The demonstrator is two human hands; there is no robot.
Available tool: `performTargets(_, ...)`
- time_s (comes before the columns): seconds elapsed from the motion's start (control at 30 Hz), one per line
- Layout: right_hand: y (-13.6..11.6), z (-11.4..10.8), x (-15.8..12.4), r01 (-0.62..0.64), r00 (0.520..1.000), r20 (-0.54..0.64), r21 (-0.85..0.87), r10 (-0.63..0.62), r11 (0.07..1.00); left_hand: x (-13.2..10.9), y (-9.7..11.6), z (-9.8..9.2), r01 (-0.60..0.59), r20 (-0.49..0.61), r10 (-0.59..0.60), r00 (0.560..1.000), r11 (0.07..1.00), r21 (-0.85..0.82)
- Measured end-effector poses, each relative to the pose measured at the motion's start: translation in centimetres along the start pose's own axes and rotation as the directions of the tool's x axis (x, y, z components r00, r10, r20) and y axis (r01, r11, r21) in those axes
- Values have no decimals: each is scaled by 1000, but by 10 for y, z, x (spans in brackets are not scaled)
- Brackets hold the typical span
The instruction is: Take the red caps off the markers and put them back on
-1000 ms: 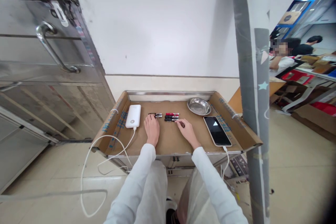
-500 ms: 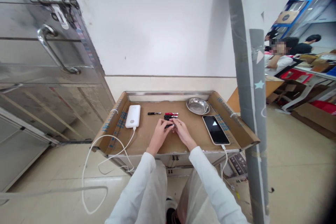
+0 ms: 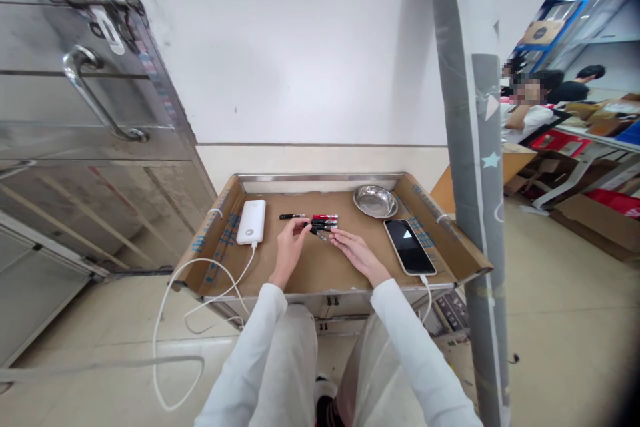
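Observation:
Short pens lie in a row near the middle of the cardboard-lined tabletop: a red pen at the back, with black pens close in front of it. My left hand pinches a black pen by its left end, just in front of that row. From the other side, my right hand has its fingers stretched out, the tips close to the row's right ends; whether they touch is unclear. Apart from these, another black pen lies beyond my left hand.
A white power bank with a cable is on the left. At the right are a round metal dish and a phone plugged into a cable. A grey wrapped post stands by the right edge. People sit farther off.
My hands, together over a pen before, have moved apart. The left shifted left, keeping the black pen; the right drew back to the right, and its fingers straightened.

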State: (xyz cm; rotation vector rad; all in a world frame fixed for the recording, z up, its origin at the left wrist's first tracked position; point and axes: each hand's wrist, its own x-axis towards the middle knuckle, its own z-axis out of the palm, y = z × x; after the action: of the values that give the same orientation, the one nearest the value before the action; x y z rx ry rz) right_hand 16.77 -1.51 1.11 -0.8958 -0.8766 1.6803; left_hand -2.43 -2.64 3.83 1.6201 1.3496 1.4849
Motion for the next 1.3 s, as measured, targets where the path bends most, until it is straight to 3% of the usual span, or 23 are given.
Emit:
performTargets(0.13,2,-4,-1,80,996,-29,-197,-87,977,-6,-20,3,40,7,-41,999,999,26)
performTargets(0.23,4,-5,0,129,989,-47,-225,-143,966,-8,-26,8,37,43,-40,998,997,62)
performTargets(0.33,6,-6,3,196,970,-106,-183,-218,963,-6,-27,13,-38,130,18,991,987,154)
performTargets(0.4,7,-8,5,253,947,-156,-178,-282,951,-4,-26,16,-147,199,89,976,942,301)
performTargets(0.53,9,-9,8,337,896,-223,-220,-384,915,-6,-15,23,-354,312,208,927,758,548)
performTargets(0.6,9,-9,8,367,877,-227,-254,-424,895,-8,-9,29,-448,393,256,883,710,543)
performTargets(0.7,5,-6,4,394,856,-182,-375,-483,839,-12,-5,38,-584,558,301,774,679,444)
performTargets(0.77,3,-3,1,400,842,-121,-511,-525,761,-12,-7,43,-604,605,291,741,682,412)
performTargets(0.9,3,5,-2,463,824,110,-696,-556,548,-13,-16,42,-523,557,245,794,743,418)
performTargets(1.03,9,9,-3,557,806,360,-732,-470,393,-17,-22,31,-382,440,178,880,816,434)
performTargets(1.1,12,6,-5,555,794,389,-777,-467,297,-19,-24,26,-334,399,160,903,844,419)
performTargets(1.2,15,-3,-8,472,783,329,-867,-527,159,-20,-27,23,-302,361,154,920,865,401)
performTargets(1.3,17,-11,-5,433,793,310,-892,-524,129,-18,-27,25,-278,334,139,932,865,417)
